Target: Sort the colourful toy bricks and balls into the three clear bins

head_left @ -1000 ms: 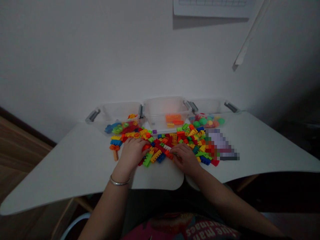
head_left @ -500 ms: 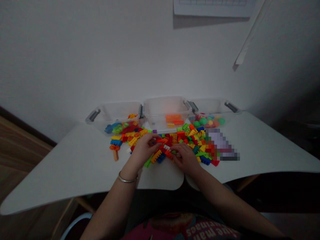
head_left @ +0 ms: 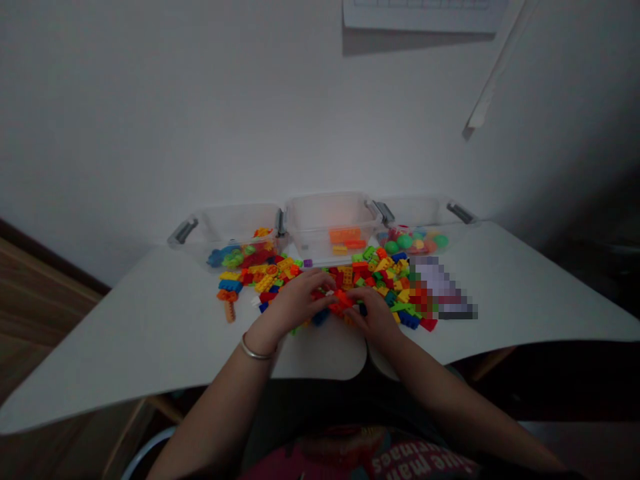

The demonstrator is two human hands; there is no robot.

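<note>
Left hand (head_left: 300,303) and right hand (head_left: 377,317) meet in front of the middle box (head_left: 310,241), fingers and thumbs curled in on an orange block (head_left: 342,301) held between them. Light dim, fingers overlap it: may be one piece or two joined. Bracelet (head_left: 254,355) on left wrist. Under and around the hands, a multicoloured pile (head_left: 347,276) spreads in front of the middle box and out to both sides. Inside that box: a few orange pieces (head_left: 345,235). Left of it: left box (head_left: 245,223), toys (head_left: 233,258) within. Right of it: right box (head_left: 415,210), balls (head_left: 404,241) within. All on a white table (head_left: 165,333). Paper (head_left: 425,15) on wall, above and right of the middle box.
</note>
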